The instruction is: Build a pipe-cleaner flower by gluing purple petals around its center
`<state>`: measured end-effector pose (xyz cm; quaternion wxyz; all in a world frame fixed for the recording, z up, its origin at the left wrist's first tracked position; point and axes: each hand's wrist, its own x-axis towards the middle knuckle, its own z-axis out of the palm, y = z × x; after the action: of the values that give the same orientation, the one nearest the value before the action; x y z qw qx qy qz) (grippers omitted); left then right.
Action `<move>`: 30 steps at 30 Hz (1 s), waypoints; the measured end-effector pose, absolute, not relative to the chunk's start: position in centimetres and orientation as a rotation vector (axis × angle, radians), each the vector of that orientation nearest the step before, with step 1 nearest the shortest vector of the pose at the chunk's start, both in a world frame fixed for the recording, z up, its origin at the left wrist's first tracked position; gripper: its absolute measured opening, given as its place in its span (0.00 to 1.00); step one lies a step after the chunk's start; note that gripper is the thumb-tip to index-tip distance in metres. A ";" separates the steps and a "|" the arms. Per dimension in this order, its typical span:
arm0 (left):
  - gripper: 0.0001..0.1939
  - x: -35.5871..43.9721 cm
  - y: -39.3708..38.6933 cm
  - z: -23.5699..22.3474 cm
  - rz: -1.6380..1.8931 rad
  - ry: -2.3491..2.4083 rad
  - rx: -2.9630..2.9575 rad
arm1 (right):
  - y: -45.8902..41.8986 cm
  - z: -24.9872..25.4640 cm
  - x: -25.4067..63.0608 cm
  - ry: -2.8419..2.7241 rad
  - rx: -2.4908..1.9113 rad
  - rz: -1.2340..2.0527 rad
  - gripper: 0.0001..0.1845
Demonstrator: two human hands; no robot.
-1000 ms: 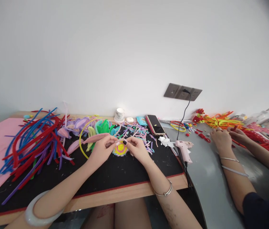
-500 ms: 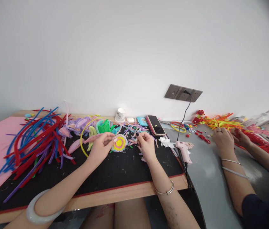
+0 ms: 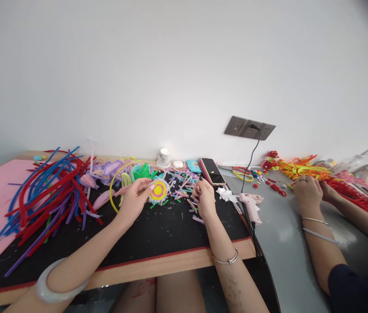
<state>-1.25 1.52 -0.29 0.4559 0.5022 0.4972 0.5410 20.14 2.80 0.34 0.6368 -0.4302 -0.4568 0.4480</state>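
Over the tabletop (image 3: pixel 154 267), nearer its back edge than its front, my left grip (image 3: pixel 134 198) pinches the disc (image 3: pixel 158 191), probably light, squashable, best held by the rim; whether my right grip (image 3: pixel 205 198) holds anything, I can't tell.

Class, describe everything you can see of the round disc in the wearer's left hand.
The disc is round and looks soft and fuzzy. It has a yellow centre, a pink ring, a yellow ring and a pale, bumpy, mixed-colour rim. Its patterned face is turned toward the camera. The left hand pinches its left edge; the right hand is apart from it. Whether it touches the black mat is unclear.
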 end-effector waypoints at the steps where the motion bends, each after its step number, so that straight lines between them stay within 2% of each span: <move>1: 0.24 -1.2 1.5 -0.3 1.336 1.220 1.225 | 2.7 0.4 20.0 -1.062 -0.991 1.047 0.18; 6: 0.25 -1.2 1.5 -0.3 1.320 1.171 1.149 | 2.5 0.6 19.8 -1.156 -1.038 1.060 0.13; 17: 0.33 -0.8 0.8 0.5 1.282 1.063 1.076 | 2.8 -0.6 20.1 -1.418 -1.129 0.933 0.22; 19: 0.33 -0.7 0.6 0.7 1.266 1.054 1.069 | 2.7 -0.3 19.9 -1.462 -1.129 0.911 0.18; 21: 0.29 -0.5 0.5 0.9 1.272 1.045 1.057 | 2.5 0.0 19.7 -1.501 -1.125 0.900 0.05; 24: 0.26 -0.4 0.4 0.8 1.283 1.036 1.066 | 2.2 0.1 19.1 -1.565 -1.124 0.945 0.13; 30: 0.25 -0.2 0.8 -0.4 1.158 1.011 1.265 | 1.8 -0.4 18.1 -1.611 -1.087 1.185 0.08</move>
<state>-0.20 0.75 -0.41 0.5439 0.5332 0.4262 0.4880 18.06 1.81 -0.43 0.4195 -0.4337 -0.6424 0.4725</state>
